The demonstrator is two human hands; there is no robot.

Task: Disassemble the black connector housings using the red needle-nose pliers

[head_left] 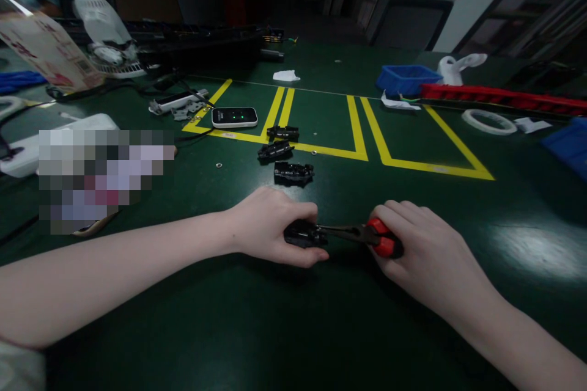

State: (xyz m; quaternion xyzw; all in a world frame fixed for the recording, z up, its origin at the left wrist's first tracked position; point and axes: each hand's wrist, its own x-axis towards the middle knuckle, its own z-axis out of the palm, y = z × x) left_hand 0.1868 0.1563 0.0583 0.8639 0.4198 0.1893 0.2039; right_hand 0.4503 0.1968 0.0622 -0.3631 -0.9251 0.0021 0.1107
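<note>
My left hand is closed around a small black plastic part, thumb and fingers on its two sides. From the right, my right hand grips the red handles of a pair of long-nose pliers. The tips of the pliers meet the right end of the black part; whether the jaws are closed on it I cannot tell. Beyond my left hand lie three similar black parts, one behind another on the green tabletop.
Yellow tape marks frames on the table. A white-edged device with green lights sits at one frame. A blurred-out object lies left. Behind are a blue bin, a red strip and a tape roll.
</note>
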